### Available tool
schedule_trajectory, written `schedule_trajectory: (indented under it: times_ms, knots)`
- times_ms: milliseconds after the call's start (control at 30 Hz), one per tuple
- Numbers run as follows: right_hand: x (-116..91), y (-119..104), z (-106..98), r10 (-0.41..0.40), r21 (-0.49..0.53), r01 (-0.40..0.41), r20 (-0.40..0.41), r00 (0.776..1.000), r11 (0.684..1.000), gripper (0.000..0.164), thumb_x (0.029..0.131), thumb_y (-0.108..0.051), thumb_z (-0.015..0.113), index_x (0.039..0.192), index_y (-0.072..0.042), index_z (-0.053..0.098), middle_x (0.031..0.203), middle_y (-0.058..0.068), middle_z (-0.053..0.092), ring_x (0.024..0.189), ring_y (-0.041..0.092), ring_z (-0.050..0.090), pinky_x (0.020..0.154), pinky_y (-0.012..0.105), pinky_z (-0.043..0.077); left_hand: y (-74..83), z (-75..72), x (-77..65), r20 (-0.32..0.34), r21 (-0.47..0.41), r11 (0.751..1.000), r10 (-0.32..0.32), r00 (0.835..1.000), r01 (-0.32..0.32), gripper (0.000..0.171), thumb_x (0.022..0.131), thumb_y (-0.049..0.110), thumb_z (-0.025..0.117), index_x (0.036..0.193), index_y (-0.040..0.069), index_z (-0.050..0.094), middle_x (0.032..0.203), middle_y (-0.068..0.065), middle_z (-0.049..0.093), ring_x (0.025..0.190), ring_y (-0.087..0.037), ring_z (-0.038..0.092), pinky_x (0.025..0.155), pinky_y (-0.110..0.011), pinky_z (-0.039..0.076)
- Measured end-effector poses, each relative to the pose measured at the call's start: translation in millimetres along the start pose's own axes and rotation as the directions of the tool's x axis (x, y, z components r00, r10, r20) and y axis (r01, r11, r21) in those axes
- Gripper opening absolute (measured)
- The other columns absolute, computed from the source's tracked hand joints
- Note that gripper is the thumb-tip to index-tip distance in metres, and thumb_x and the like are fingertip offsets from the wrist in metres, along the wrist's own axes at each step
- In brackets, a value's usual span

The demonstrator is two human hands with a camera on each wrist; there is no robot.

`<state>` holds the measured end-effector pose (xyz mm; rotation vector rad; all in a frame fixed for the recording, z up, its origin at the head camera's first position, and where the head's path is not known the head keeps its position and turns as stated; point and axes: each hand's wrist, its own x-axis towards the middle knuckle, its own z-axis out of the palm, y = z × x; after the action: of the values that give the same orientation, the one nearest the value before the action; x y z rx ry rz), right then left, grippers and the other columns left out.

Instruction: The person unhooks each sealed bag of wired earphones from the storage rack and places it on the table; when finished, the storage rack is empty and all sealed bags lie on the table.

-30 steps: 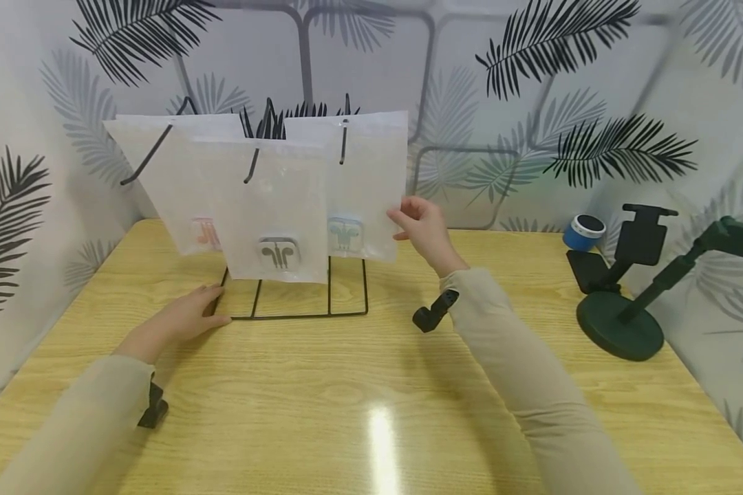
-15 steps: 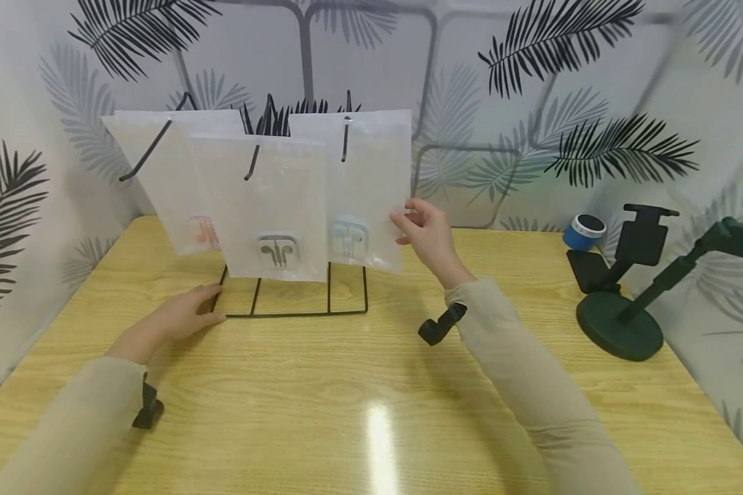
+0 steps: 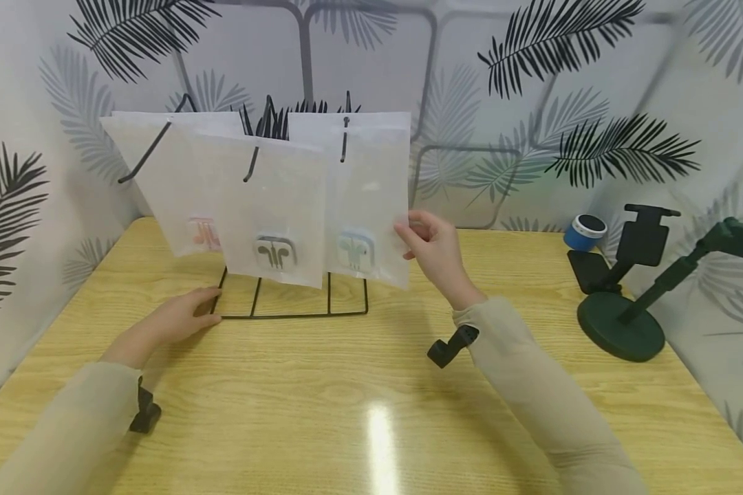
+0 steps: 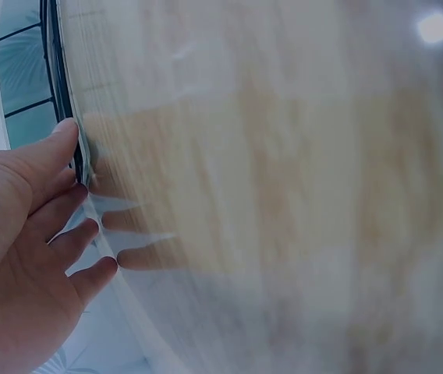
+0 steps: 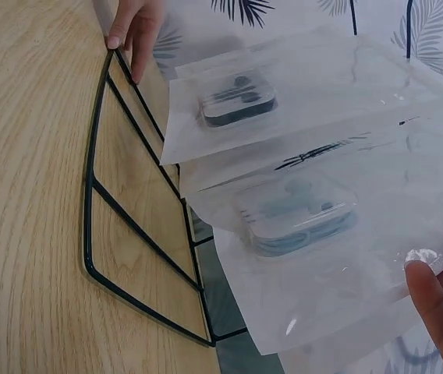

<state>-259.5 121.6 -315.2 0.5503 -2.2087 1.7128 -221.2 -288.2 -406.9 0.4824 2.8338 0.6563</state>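
My right hand [image 3: 436, 251] pinches the right edge of a clear-and-white plastic bag [image 3: 371, 185] between thumb and fingers. This bag hangs from a black hook and has a pale blue boxed pair of earphones [image 5: 303, 218] low inside. Beside it hangs a middle bag [image 3: 272, 185] with black earphones [image 3: 275, 253], and further left a bag [image 3: 151, 155] with pink earphones [image 3: 204, 234]. My left hand [image 3: 170, 323] touches the front left corner of the black wire rack [image 3: 297, 316], thumb and forefinger spread along its base bar; its fingertips also meet the tabletop in the left wrist view.
The rack stands on a wood-grain table [image 3: 297, 412]. At the right are a dark green stand [image 3: 622, 326] with a phone holder, a black flat object [image 3: 587, 270] and a blue-and-white round device [image 3: 585, 232]. A leaf-patterned wall covering [image 3: 470, 89] rises behind.
My right hand has moved slightly right and down, swinging the right bag's lower part out toward me. The left hand has slid slightly left at the rack's corner.
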Motion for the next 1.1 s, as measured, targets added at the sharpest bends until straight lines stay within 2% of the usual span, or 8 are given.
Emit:
schedule_trajectory:
  times_ms: [200,300,433,633,733,933,1100]
  knots:
    - [-19,-29,-3,-0.038,-0.062,0.039,0.004,0.999,0.997,0.016,0.088,-0.001,0.060,0.100,0.011,0.063,0.089,0.024,0.066,0.070,0.034,0.063,0.052,0.028,0.053,1.3,-0.2,-0.7,-0.005,-0.004,1.000,-0.003,1.000,0.003,0.060,0.093,0.023,0.056,0.137,-0.010,0.033,0.137,-0.035,0.030,0.123,-0.052,0.028,0.099,-0.061,0.025]
    - [-25,-33,-4,-0.060,-0.087,0.060,-0.002,0.998,0.994,0.016,0.088,0.000,0.060,0.099,0.011,0.063,0.088,0.024,0.066,0.068,0.035,0.062,0.052,0.028,0.053,2.3,-0.7,-1.4,-0.013,0.000,1.000,-0.002,1.000,0.002,0.058,0.093,0.022,0.056,0.136,-0.010,0.034,0.136,-0.035,0.031,0.122,-0.052,0.029,0.098,-0.061,0.025]
    - [-29,-27,-7,-0.111,-0.099,0.110,-0.011,0.994,0.989,0.015,0.087,0.001,0.062,0.098,0.011,0.064,0.086,0.022,0.067,0.063,0.032,0.062,0.050,0.028,0.052,4.0,-1.4,-1.9,-0.019,0.007,1.000,-0.005,1.000,0.005,0.057,0.093,0.021,0.056,0.136,-0.010,0.035,0.135,-0.035,0.032,0.122,-0.052,0.030,0.098,-0.061,0.026]
    - [-33,-8,-12,-0.171,-0.111,0.167,-0.028,0.985,0.980,0.017,0.086,-0.004,0.065,0.099,0.006,0.067,0.087,0.016,0.069,0.060,0.019,0.063,0.049,0.025,0.052,7.3,-2.2,-2.8,-0.015,0.017,1.000,-0.013,1.000,0.014,0.056,0.093,0.020,0.055,0.135,-0.010,0.035,0.134,-0.035,0.033,0.121,-0.052,0.031,0.098,-0.061,0.027]
    - [-37,-9,-13,-0.201,-0.112,0.196,-0.041,0.979,0.974,0.017,0.086,-0.005,0.065,0.099,0.004,0.068,0.086,0.014,0.069,0.060,0.017,0.062,0.049,0.023,0.051,8.0,-2.2,-3.1,-0.014,0.018,1.000,-0.019,1.000,0.019,0.056,0.093,0.020,0.055,0.136,-0.010,0.035,0.134,-0.035,0.033,0.121,-0.052,0.031,0.098,-0.061,0.027]
    - [-44,-16,-15,-0.264,-0.120,0.257,-0.050,0.963,0.959,0.013,0.084,-0.001,0.066,0.095,0.005,0.069,0.083,0.015,0.069,0.058,0.021,0.062,0.047,0.019,0.048,7.5,-1.7,-3.2,-0.013,0.019,1.000,-0.019,1.000,0.019,0.056,0.093,0.021,0.055,0.136,-0.009,0.035,0.135,-0.034,0.033,0.121,-0.052,0.031,0.097,-0.061,0.027]
    - [-49,-20,-19,-0.306,-0.128,0.298,-0.044,0.951,0.946,0.012,0.083,-0.001,0.066,0.094,0.004,0.070,0.082,0.012,0.069,0.060,0.015,0.062,0.048,0.019,0.049,6.2,-1.0,-3.3,-0.017,0.016,1.000,-0.007,1.000,0.007,0.057,0.093,0.021,0.055,0.137,-0.009,0.034,0.135,-0.034,0.034,0.121,-0.051,0.031,0.097,-0.061,0.028]
